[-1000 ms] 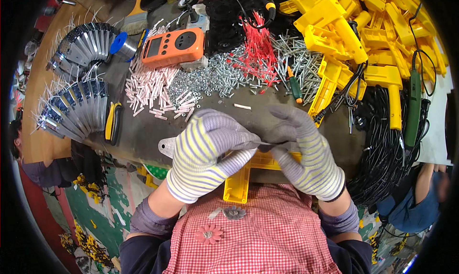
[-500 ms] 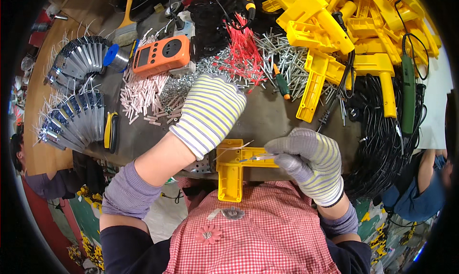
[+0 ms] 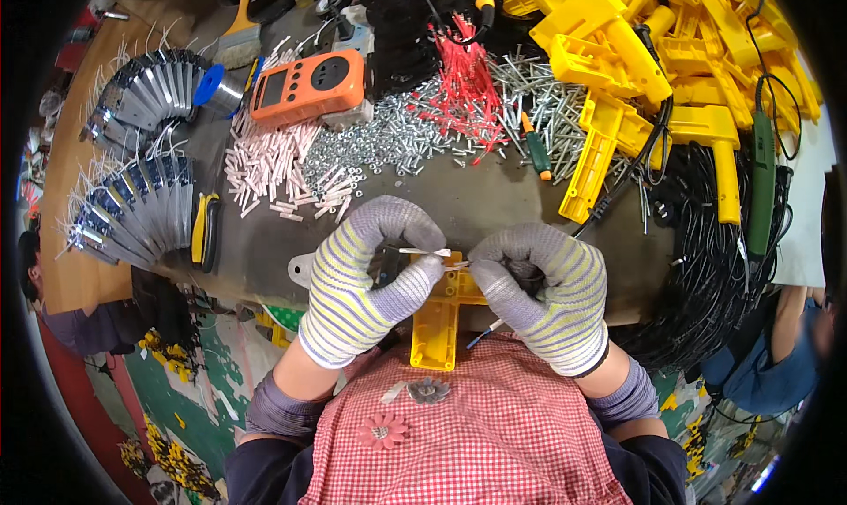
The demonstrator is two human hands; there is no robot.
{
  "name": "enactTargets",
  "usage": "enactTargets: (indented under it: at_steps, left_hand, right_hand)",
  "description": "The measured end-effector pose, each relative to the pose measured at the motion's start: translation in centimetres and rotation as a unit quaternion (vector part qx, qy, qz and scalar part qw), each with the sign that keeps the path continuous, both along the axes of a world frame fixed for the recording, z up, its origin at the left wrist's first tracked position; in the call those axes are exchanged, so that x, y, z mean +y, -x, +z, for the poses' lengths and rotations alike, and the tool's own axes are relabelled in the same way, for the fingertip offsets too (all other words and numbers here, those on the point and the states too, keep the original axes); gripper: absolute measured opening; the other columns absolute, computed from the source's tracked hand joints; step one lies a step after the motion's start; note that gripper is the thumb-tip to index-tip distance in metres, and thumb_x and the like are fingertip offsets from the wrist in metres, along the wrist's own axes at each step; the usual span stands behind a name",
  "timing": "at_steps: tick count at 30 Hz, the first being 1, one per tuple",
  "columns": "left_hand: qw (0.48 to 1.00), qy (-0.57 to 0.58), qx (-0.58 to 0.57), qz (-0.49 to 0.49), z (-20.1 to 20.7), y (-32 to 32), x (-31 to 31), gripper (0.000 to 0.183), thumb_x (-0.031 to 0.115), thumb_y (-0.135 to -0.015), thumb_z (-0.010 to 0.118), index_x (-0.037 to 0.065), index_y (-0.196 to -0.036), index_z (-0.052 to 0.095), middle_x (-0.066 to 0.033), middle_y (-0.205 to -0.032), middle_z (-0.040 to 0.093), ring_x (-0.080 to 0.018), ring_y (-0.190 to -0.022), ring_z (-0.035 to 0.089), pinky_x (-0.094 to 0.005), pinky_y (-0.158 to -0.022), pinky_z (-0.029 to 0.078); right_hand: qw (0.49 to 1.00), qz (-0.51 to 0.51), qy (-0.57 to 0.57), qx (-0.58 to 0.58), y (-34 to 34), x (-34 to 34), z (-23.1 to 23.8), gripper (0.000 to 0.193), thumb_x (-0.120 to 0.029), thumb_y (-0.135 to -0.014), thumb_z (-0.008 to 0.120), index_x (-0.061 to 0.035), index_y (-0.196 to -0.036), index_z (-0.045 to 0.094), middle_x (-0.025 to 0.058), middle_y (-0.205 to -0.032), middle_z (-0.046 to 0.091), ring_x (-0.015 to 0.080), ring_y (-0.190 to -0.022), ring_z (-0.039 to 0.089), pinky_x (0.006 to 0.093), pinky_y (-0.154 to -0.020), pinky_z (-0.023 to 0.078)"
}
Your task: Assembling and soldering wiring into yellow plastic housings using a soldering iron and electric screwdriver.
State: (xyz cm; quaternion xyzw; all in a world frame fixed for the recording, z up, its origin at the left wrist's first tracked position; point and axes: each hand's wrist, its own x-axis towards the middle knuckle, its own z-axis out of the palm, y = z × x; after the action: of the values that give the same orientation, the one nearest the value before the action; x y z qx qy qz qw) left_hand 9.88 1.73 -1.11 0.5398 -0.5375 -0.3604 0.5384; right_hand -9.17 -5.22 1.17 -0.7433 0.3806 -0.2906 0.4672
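Head camera looks steeply down, close over workbench [image 3: 494,196].

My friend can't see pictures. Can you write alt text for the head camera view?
Two gloved hands, left hand and right hand, pinch a small white tube over a yellow plastic housing at a cluttered workbench. Screws, yellow housings and an orange meter lie beyond.

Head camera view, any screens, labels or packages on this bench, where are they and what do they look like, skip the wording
Orange meter: far left-centre of the bench, beyond the white sleeves; rounded rectangle, orange case, small grey screen at its left end, dark round dial at its right.
Blue spool: just left of the meter; round, blue end face.
No packages or signs can be made out.
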Motion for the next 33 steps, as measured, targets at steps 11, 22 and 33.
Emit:
enactTargets:
  at_steps: [11,22,33]
  left_hand:
    - [0.999,0.011,0.035,-0.014,-0.2,0.0,0.1,0.018,-0.001,-0.08,0.072,0.005,-0.095,0.063,-0.0063,-0.094,0.064,-0.0168,-0.088,0.063,-0.0308,-0.08,0.051]
    - [0.995,0.015,-0.098,-0.029,1.6,-0.3,-0.7,0.019,-0.001,-0.07,0.079,0.006,-0.084,0.07,-0.0063,-0.086,0.067,-0.018,-0.082,0.063,-0.0304,-0.073,0.049]
    - [0.99,-0.078,-0.048,-0.112,1.6,-0.3,-1.2,0.018,0.002,-0.069,0.082,0.005,-0.084,0.071,-0.0067,-0.083,0.069,-0.0166,-0.08,0.065,-0.0301,-0.074,0.05]
  right_hand:
    - [0.999,-0.002,0.025,0.027,-0.6,0.0,-0.1,0.012,-0.018,-0.082,0.073,-0.0071,-0.086,0.069,0.0061,-0.065,0.06,0.017,-0.048,0.055,0.0307,-0.048,0.041]
    - [0.984,0.123,0.124,-0.043,0.9,-1.1,-1.6,0.032,-0.002,-0.086,0.06,-0.0024,-0.117,0.054,0.0142,-0.097,0.067,0.0289,-0.076,0.071,0.0354,-0.068,0.055]
    - [0.982,0.143,0.092,-0.085,1.2,-1.3,-1.4,0.027,-0.004,-0.089,0.062,-0.0031,-0.115,0.054,0.0153,-0.104,0.066,0.0317,-0.087,0.071,0.0357,-0.075,0.055]
